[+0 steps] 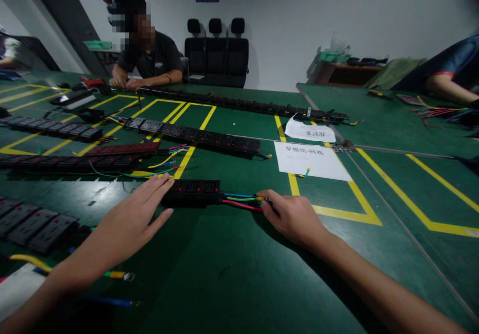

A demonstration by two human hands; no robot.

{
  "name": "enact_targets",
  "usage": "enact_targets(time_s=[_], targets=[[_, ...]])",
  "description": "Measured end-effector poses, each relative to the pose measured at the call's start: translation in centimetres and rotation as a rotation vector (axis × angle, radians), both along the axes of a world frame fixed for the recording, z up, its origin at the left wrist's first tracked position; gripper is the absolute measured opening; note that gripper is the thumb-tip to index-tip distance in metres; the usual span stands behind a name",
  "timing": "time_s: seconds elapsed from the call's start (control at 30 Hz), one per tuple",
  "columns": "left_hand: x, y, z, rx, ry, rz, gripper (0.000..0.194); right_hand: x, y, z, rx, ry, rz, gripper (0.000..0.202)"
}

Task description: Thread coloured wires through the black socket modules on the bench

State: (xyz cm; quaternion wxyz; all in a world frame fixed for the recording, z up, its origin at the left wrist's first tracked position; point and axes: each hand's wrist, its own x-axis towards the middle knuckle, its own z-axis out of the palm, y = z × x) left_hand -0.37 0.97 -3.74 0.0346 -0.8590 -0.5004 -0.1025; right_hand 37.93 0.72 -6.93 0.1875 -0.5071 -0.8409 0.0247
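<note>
A black strip of power sockets [198, 190] with small red parts lies in front of me on the green table. My left hand [140, 211] rests over its left end, fingers stretched out and thumb apart. Blue, green and red wires [239, 200] come out of the strip's right end. My right hand [290, 211] pinches the far ends of these wires between thumb and fingers. The wire tips are partly hidden by the fingers.
More socket strips [194, 135] lie farther back and to the left, with loose wire ends. Paper sheets [310, 162] lie beyond my right hand, among yellow tape lines [348, 216]. A co-worker [149, 64] sits across the table; another person's arm [449, 82] is at right.
</note>
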Motion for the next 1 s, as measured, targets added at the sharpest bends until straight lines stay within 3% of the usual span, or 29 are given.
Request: enact_targets(time_s=[1.0], targets=[[0.35, -0.22, 0.26, 0.075, 0.077, -0.035, 0.065, 0.09, 0.06, -0.24, 0.013, -0.007, 0.002, 0.032]])
